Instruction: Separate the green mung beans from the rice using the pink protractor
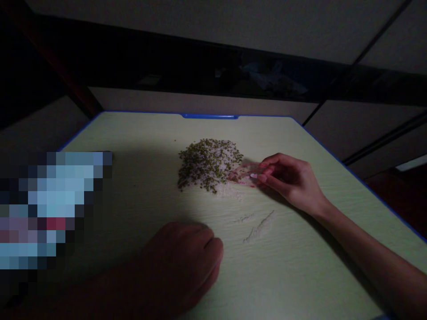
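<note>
Right hand (287, 182): grip closed, thumb and fingertips pinching a clear plastic piece (246, 173) with red marks. Exact shape of the plastic hard to tell in dim light. Its far-left end reaches the right side of a mixed pile (210, 162), touching or just beside it, cannot tell which. Pile = small green beans plus white grains, heaped mid-surface, toward the far side; beans mostly on top and around the left rim, white grains spilling at the near right.

Left hand (187, 262): curled into a fist, near side, left of centre, well apart from the pile. In shadow; cannot tell if anything is inside that grip.

Right of the fist, two thin streaks of pale grains (259, 226) on the surface (140, 200). Surface pale green, blue edging (211, 117) with a raised lip at the far middle. One small speck left of the pile.

Left edge: pixelated patch (60, 195), content hidden. Beyond the far edge: pale panels (233, 22) crossed by a dark glossy band (167, 66).
</note>
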A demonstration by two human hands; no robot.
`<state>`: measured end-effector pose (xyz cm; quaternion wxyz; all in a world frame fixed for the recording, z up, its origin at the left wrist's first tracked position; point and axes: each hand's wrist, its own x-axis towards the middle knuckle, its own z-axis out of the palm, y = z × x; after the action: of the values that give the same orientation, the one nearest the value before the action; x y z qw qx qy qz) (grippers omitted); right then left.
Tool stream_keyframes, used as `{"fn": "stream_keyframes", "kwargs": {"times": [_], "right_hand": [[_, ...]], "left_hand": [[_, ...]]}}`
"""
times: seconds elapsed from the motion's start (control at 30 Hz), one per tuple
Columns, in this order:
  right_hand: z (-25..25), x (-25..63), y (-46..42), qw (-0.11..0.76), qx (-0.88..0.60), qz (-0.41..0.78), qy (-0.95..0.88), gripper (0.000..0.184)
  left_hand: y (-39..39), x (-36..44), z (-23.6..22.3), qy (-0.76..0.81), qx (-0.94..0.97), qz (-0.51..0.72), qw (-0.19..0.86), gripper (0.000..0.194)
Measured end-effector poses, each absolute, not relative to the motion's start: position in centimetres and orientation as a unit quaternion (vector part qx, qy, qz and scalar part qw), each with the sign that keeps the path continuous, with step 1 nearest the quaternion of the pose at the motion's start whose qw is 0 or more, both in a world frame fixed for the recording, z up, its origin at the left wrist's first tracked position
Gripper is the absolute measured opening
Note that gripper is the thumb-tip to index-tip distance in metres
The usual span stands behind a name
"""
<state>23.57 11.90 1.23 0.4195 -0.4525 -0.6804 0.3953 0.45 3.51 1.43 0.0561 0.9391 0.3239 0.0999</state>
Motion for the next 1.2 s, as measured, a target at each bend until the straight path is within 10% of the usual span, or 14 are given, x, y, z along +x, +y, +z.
{"fn": "stream_keyframes", "kwargs": {"times": [1.2], "right_hand": [[1.06, 23.39, 12.06, 0.408, -0.449, 0.399, -0.688, 0.012]], "left_hand": [[3.48, 0.38, 1.44, 0.322, 0.94, 0.102, 0.056, 0.02]]}}
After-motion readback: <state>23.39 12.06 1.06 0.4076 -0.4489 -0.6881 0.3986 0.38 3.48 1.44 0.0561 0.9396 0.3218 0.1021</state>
